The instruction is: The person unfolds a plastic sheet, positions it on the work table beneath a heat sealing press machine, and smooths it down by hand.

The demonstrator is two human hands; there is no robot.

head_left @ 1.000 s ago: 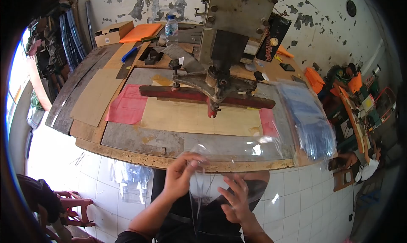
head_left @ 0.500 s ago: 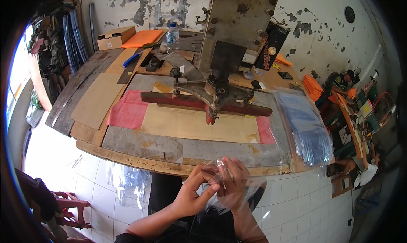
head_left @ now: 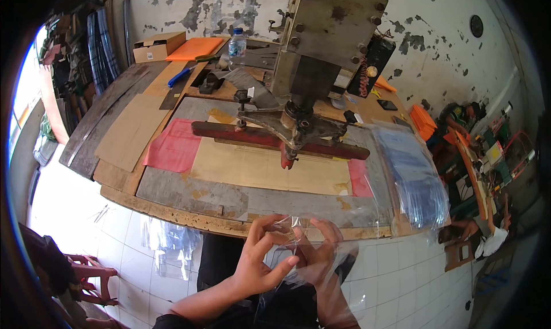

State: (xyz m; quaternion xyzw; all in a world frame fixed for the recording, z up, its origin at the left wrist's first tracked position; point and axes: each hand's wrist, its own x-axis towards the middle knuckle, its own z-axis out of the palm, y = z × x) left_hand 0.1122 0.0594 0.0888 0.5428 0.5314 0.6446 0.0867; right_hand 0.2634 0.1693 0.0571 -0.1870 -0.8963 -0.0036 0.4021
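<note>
Both hands are grasping a clear plastic sheet, which is hanging between them in front of the wearer's dark clothes, just beside the near edge of the desk. The left hand is holding it with curled fingers near its upper part, thumb spread below. The right hand is showing through the film with its fingers bent around it; glare is blurring the exact contact.

Beyond the hands, a metal press is standing over the desk, its red bar spanning above a cream sheet. Pink material is showing at both ends of that sheet, and a grey plate is lying underneath. On the right side of the desk, a stack of bluish plastic sheets is lying near a phone. Toward the back left, a water bottle is standing upright near orange sheets and a cardboard box. A red stool is standing on the tiled floor
</note>
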